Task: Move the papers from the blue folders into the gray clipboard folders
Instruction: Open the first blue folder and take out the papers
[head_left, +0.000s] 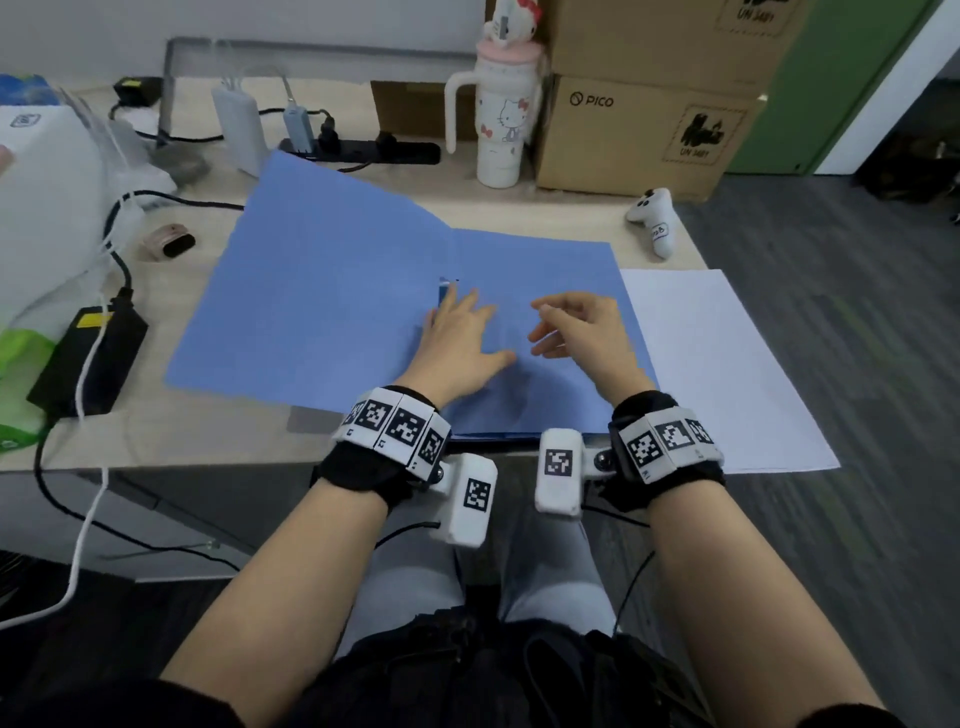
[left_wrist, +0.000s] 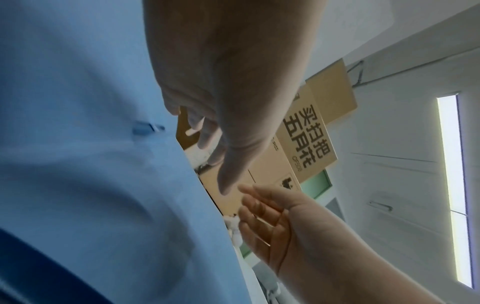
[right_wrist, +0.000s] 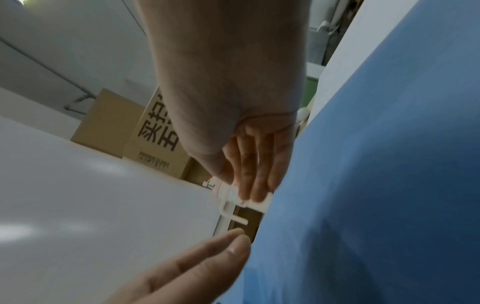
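Observation:
A blue folder lies open on the desk, its left flap raised a little at the back. My left hand rests flat on its right half by the spine, fingertips at a small blue clip. My right hand hovers just right of the left one, fingers loosely curled and holding nothing. A white sheet of paper lies right of the folder, overhanging the desk corner. In the left wrist view the left hand stretches over the blue folder near the clip. No gray clipboard folder is clearly visible.
Behind the folder stand a white tumbler, stacked cardboard boxes and a power strip. A black power brick and cables lie at the left, a white controller at the back right. The desk's front edge runs just under my wrists.

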